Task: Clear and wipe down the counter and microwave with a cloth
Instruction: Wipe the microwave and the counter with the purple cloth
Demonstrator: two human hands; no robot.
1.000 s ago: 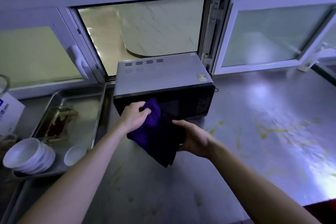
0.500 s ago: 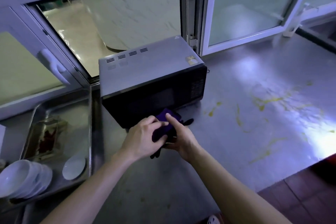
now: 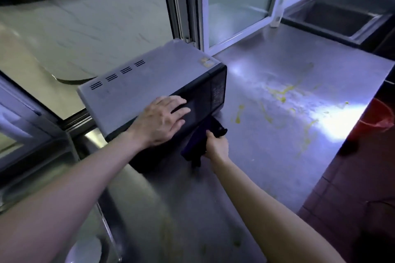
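Observation:
A grey-topped microwave [image 3: 149,74] with a black front stands on the steel counter [image 3: 277,145]. My left hand [image 3: 162,120] lies flat on its top front edge, fingers straight and spread over the door. My right hand [image 3: 215,145] grips a dark purple cloth [image 3: 197,141] just below the microwave's front, at its right lower part. Yellow smears [image 3: 280,96] streak the counter to the right of the microwave.
An open serving window [image 3: 85,28] and a white-framed glass pane [image 3: 235,2] stand behind the microwave. A steel sink [image 3: 337,17] lies at the far right. A red bucket [image 3: 382,115] sits off the counter's right edge. A white bowl [image 3: 85,250] is at bottom left.
My left hand let go of the cloth and moved up onto the microwave's top edge. My right hand keeps the cloth alone. The view has swung right, showing the sink.

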